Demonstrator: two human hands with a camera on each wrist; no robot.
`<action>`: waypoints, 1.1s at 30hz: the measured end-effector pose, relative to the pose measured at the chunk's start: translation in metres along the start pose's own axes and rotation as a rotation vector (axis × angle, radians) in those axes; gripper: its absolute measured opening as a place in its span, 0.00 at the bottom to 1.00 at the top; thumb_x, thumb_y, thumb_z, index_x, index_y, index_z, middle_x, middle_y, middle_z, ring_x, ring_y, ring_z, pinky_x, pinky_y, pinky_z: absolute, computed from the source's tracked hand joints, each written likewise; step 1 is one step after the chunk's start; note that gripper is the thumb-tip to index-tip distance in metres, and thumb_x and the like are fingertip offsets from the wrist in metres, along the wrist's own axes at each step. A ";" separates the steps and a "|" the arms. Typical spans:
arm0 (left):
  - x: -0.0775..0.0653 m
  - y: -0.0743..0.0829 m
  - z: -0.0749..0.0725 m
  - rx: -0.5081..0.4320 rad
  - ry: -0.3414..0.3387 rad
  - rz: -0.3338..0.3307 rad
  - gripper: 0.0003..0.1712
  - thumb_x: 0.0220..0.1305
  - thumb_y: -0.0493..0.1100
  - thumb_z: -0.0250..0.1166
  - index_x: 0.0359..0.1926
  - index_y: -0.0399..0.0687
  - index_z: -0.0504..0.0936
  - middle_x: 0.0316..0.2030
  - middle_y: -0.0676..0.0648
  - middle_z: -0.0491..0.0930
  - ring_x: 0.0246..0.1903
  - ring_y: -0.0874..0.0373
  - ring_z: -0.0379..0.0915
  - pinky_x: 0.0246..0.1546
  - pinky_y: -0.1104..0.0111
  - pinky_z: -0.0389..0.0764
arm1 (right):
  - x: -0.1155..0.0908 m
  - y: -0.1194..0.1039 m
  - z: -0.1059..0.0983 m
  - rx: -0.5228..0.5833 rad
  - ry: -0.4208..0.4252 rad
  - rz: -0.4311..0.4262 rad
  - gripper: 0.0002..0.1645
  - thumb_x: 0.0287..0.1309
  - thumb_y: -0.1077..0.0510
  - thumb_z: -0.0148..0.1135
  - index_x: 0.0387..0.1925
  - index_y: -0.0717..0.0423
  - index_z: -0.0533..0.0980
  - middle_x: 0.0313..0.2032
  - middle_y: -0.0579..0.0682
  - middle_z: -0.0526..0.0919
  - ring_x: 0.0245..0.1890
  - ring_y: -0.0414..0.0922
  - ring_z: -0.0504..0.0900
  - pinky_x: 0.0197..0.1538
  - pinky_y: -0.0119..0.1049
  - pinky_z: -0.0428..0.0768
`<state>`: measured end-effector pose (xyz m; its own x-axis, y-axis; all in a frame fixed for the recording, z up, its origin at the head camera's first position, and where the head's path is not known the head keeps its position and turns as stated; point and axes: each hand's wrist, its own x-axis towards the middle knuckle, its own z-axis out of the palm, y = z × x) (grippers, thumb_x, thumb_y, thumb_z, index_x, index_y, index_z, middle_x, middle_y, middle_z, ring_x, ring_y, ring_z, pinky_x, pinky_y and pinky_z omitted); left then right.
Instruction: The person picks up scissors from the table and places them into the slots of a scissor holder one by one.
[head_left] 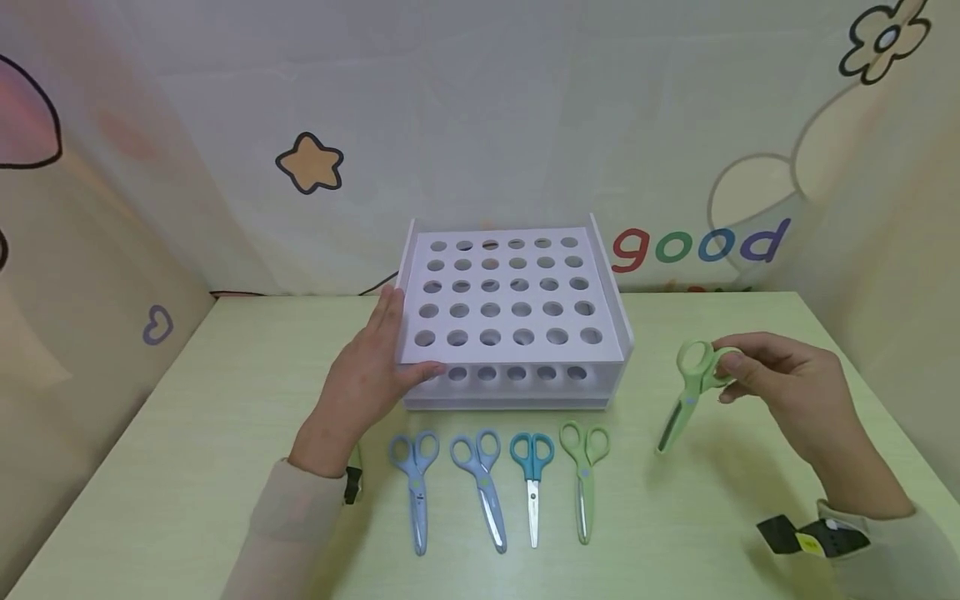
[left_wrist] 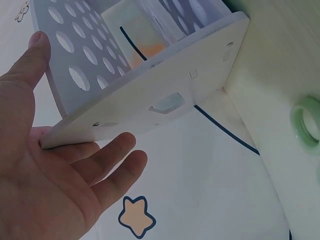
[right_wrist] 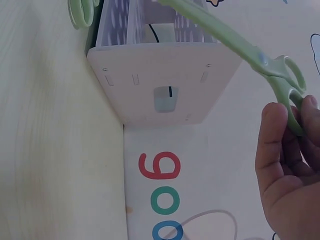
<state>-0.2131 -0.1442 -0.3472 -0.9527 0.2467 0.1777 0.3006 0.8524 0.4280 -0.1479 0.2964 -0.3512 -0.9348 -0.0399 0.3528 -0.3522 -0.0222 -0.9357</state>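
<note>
In the head view, the left hand [head_left: 360, 371] hides the left front corner of the white perforated rack [head_left: 510, 353], gripping it mid-frame. At right, the right hand [head_left: 795, 387] pinches one loop of the green scissors [head_left: 686, 404], partly covering it; the blades slant down-left. Four more pairs of scissors [head_left: 483, 479] lie lower centre on the pale tabletop [head_left: 225, 400], before a printed backdrop [head_left: 487, 125].

In the left wrist view, the rack is cut off above; thumb and fingers straddle its side panel.

In the right wrist view, the scissors' tip leaves the top edge; the hand, lower right, is cropped.
</note>
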 end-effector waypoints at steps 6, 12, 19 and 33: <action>0.001 -0.002 0.000 -0.038 -0.007 -0.007 0.67 0.59 0.61 0.74 0.81 0.45 0.39 0.80 0.45 0.35 0.67 0.42 0.64 0.53 0.52 0.75 | 0.001 -0.006 0.002 -0.021 0.007 -0.021 0.08 0.67 0.76 0.56 0.44 0.74 0.80 0.35 0.52 0.86 0.32 0.42 0.82 0.33 0.29 0.80; -0.001 -0.003 0.001 -0.048 -0.010 0.006 0.65 0.61 0.62 0.72 0.81 0.46 0.38 0.80 0.45 0.32 0.61 0.44 0.70 0.45 0.55 0.77 | 0.005 -0.012 0.005 0.079 -0.021 -0.086 0.11 0.67 0.78 0.52 0.46 0.77 0.78 0.39 0.53 0.87 0.33 0.44 0.84 0.36 0.30 0.81; 0.000 -0.004 0.004 -0.042 0.003 0.015 0.65 0.61 0.62 0.72 0.81 0.47 0.37 0.80 0.46 0.33 0.55 0.46 0.72 0.39 0.59 0.77 | 0.010 -0.016 0.010 0.131 -0.021 -0.122 0.11 0.66 0.80 0.52 0.46 0.78 0.78 0.38 0.54 0.88 0.34 0.44 0.86 0.37 0.30 0.81; -0.001 -0.001 0.003 -0.038 -0.015 -0.006 0.65 0.62 0.61 0.71 0.81 0.47 0.36 0.80 0.45 0.31 0.48 0.47 0.74 0.32 0.63 0.75 | 0.015 -0.020 0.016 0.156 0.015 -0.130 0.10 0.66 0.79 0.53 0.43 0.79 0.79 0.36 0.55 0.88 0.33 0.44 0.86 0.36 0.30 0.81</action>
<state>-0.2126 -0.1441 -0.3511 -0.9550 0.2485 0.1619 0.2959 0.8357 0.4626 -0.1536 0.2803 -0.3270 -0.8830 -0.0121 0.4692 -0.4596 -0.1806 -0.8696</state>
